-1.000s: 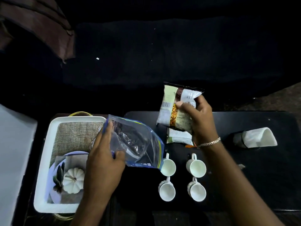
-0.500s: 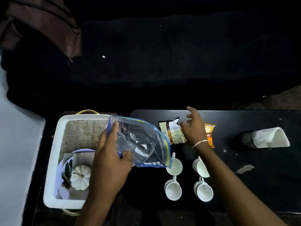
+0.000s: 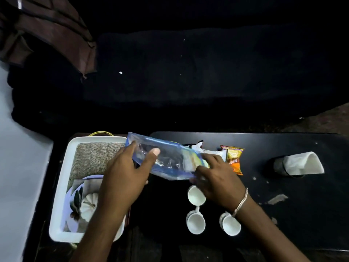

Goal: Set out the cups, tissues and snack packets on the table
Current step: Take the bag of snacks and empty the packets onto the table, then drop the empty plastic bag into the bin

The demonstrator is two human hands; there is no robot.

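A black table point(image 3: 283, 146) fills the lower right of a dim room. Directions here treat its top as a clock face, with 12 o'clock at the far edge.

Off the table's left end, at 9 o'clock, sits a white tray point(image 3: 62, 186). A burlap mat point(image 3: 90, 159) lies in its far half and a small white pumpkin point(image 3: 88, 207) in its near half.

A clear bag point(image 3: 168, 157) with a blue edge is held in the air across the gap between tray and table, at about 10 o'clock. The left hand point(image 3: 124, 178) grasps the bag's left end, with the thumb lying on top and the fingers behind. The right hand point(image 3: 217, 178) grasps the bag's right end, its fingers curled over the plastic.

At 2 o'clock, well apart from everything else, white tissues point(image 3: 304, 163) stick out of a dark holder point(image 3: 277, 165).

Near 12 o'clock two snack packets lie flat and side by side. The orange packet point(image 3: 234, 159) is in plain view. The white packet point(image 3: 215, 153) is partly hidden by the bag and the right hand.

At 7 o'clock stand white cups point(image 3: 195, 223), mouths up. Three can be seen, one of them just under the right hand (anything more beneath the wrist is covered).

A thin bracelet point(image 3: 240, 203) circles the right wrist.
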